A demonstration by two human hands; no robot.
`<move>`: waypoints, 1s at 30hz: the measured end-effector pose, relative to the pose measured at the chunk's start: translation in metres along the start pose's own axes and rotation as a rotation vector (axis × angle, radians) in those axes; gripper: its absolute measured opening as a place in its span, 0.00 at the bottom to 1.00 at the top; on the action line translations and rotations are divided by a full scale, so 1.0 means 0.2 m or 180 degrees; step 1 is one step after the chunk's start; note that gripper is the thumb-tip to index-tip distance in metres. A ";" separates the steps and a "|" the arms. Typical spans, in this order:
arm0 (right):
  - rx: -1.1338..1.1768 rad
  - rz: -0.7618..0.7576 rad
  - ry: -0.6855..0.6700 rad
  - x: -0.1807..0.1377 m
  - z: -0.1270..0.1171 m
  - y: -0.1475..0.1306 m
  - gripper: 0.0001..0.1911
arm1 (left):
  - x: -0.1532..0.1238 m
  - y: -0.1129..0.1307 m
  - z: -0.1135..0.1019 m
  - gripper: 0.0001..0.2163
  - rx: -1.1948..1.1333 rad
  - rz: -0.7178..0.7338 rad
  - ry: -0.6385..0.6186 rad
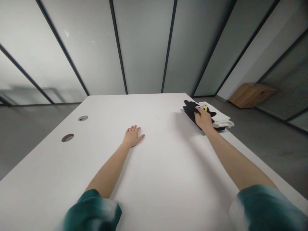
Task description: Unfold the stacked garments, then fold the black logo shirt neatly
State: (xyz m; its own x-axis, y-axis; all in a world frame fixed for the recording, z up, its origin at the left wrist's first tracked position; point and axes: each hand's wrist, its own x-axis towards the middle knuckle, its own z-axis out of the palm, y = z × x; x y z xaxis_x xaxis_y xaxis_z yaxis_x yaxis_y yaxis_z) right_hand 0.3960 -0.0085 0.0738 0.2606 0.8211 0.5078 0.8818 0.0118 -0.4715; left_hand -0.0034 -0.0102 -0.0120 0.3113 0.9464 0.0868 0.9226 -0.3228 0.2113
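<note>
My left hand (132,136) lies flat on the white table (154,179), palm down, thumb out to the side, with nothing in it. Over at the table's right edge, my right hand (203,118) is closed on a black folded cloth (190,110), its fingertips partly hidden in the fabric. Beneath and beside that hand, white folded cloth (221,119) with a small yellow patch sticks out past the edge. How many pieces make up the stack I cannot tell.
Two round holes, one nearer (67,138) and one farther (83,118), pierce the tabletop at left. Frosted glass panels (146,48) with dark frames stand behind the table. A wooden cabinet (251,95) is on the grey floor at right.
</note>
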 end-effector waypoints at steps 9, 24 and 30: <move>0.1741 -0.0791 -0.1357 -0.37 0.27 -0.40 0.16 | -0.03 0.04 -0.03 0.39 -0.0620 0.0590 0.0884; 0.1398 -0.1829 -0.1813 -0.51 0.47 -0.41 0.13 | -0.04 0.17 -0.04 0.37 -0.0073 0.0330 0.0285; 0.1097 -0.1653 -0.1279 -0.48 0.48 -0.37 0.12 | 0.01 0.13 -0.02 0.14 -0.0899 0.0387 0.0351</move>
State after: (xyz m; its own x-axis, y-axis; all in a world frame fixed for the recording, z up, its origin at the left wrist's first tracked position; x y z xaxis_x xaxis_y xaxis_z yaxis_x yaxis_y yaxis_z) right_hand 0.2672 -0.0331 -0.0097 -0.3789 0.8057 0.4552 0.6616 0.5798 -0.4755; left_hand 0.0209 -0.0179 -0.0021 0.3745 0.8983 0.2297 0.7756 -0.4393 0.4532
